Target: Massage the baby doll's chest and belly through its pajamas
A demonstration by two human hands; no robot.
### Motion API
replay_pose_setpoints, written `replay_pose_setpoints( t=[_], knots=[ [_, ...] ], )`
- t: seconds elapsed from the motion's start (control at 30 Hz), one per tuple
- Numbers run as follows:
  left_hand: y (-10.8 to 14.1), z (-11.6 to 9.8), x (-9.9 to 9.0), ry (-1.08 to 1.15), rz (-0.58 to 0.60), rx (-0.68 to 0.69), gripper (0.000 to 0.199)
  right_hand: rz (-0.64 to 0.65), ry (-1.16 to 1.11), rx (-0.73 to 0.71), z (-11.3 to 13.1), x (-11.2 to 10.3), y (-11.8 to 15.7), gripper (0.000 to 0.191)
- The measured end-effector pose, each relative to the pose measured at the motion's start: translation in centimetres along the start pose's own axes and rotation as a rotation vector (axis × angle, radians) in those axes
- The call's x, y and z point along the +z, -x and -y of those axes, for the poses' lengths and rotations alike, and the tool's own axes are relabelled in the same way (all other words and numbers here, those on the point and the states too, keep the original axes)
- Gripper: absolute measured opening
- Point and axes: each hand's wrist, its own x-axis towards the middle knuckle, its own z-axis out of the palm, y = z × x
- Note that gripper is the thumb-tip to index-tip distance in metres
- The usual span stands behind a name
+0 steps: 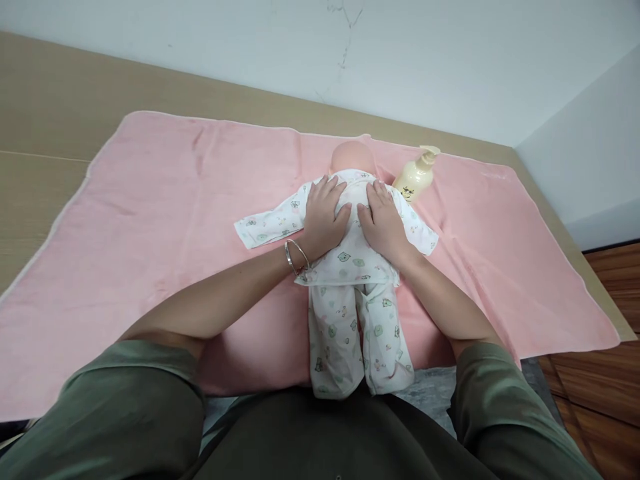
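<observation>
A baby doll point(353, 157) lies on a pink blanket point(240, 167), its bare head toward the wall and no face showing. It wears a white printed top point(350, 257) with the sleeves spread out and matching trousers point(335, 340) whose legs point toward me. My left hand point(326, 217) rests flat on the left side of the doll's upper body, fingers extended, a silver bangle at the wrist. On the right side of the upper body lies my right hand point(384, 220), also flat. The two thumbs point toward each other with a small gap between them.
A cream pump bottle point(416, 177) leans on the blanket just right of the doll's head. The blanket covers much of a tan table point(45, 87), which meets a white wall point(250, 40). Brown wooden flooring point(600, 387) shows at the lower right.
</observation>
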Motion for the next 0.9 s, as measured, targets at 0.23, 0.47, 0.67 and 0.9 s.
replay_pose_setpoints(
  t=[0.23,0.47,0.67,0.9],
  knots=[
    [-0.4,-0.2,-0.3,-0.014,0.056,-0.019,0.052,-0.013,0.057,-0.072,1.3,0.3,1.7,0.055],
    [1.9,-2.2,-0.4,-0.074,0.065,0.071,0.05,0.029,-0.055,-0.063,-1.3,-0.1,-1.2,0.059],
    [-0.1,-0.9,-0.8,-0.056,0.119,-0.006,0.056,-0.015,0.041,0.007,0.6,-0.4,0.3,0.058],
    [-0.9,-0.5,-1.1,-0.124,0.152,-0.013,0.056,-0.016,0.058,-0.042,1.9,-0.9,1.7,0.05]
  ],
)
